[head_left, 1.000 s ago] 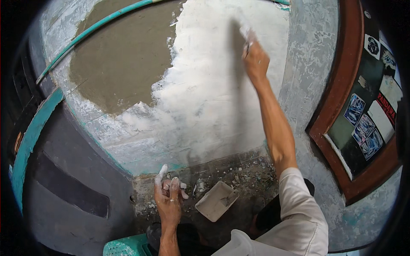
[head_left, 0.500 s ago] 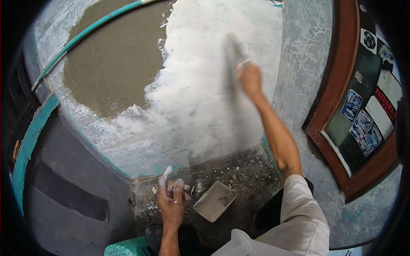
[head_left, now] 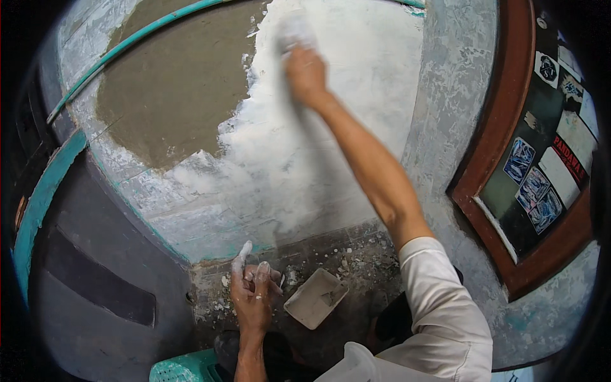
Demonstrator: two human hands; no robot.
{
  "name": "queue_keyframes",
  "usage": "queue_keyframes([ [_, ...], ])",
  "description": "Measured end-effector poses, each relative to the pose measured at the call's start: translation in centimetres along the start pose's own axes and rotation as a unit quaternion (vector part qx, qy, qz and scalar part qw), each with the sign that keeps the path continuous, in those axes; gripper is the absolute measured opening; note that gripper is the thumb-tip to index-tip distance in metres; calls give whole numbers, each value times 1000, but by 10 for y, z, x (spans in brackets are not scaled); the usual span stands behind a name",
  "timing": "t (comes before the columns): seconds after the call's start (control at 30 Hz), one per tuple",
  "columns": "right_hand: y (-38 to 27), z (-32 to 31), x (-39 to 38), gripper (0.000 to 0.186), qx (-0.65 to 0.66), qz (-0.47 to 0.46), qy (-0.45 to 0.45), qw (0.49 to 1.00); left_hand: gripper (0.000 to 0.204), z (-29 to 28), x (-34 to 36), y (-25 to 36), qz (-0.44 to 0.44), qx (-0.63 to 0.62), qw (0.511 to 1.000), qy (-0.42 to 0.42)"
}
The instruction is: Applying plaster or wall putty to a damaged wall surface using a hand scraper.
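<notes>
Largest first: a wall of mottled grey-white plaster (head_left: 197, 232) fills the view from 9 round to 1 o'clock. On it, toward 10 o'clock, lies a bare grey-brown patch of smooth render (head_left: 178, 95); beside it, from 12 to 1 o'clock, a broad coat of bright white paste (head_left: 375, 102), ragged where the two meet. At 6 o'clock a shallow, rectangular off-white tray (head_left: 309, 304) rests on the floor, a little grey residue inside.

Change over the last half second: the person's bare right hand (head_left: 307, 73) has swung up and toward 10 o'clock, now at 12 o'clock. Its fingers are closed round a flat, white-smeared tool (head_left: 296, 32), blurred in motion over the coat; wall contact cannot be confirmed. The tool is now near the ragged edge, instead of well inside the white area.

Left hand (head_left: 253, 283), at 7 o'clock, is nearly unchanged: paste-whitened forefinger and thumb apart, other fingers curled; cannot tell whether these grip anything.

Judgement: a spreading stroke has been carried toward the coat's border. The edge shows no clear advance, and the render remains uncoated.
</notes>
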State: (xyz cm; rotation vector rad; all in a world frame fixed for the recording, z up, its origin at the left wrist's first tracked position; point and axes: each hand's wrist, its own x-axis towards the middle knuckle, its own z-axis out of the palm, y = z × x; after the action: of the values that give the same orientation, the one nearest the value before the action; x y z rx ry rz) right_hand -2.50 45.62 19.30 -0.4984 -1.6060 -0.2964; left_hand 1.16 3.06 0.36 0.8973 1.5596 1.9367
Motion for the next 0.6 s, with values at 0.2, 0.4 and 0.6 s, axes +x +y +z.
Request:
queue_keyframes([
  [0.2, -99, -75, -85, 32, 211, -68, -219, 950, 57, -7, -1, -7, 1, 9, 1000, 20],
  [0.4, 7, -136, -88, 35, 121, 15, -136, 983, 59, -15, -3, -4, 7, 9, 1000, 26],
  [0.6, 105, -151, -17, 43, -51, -43, 7, 998, 59, -13, 0, -7, 17, 23, 999, 39],
])
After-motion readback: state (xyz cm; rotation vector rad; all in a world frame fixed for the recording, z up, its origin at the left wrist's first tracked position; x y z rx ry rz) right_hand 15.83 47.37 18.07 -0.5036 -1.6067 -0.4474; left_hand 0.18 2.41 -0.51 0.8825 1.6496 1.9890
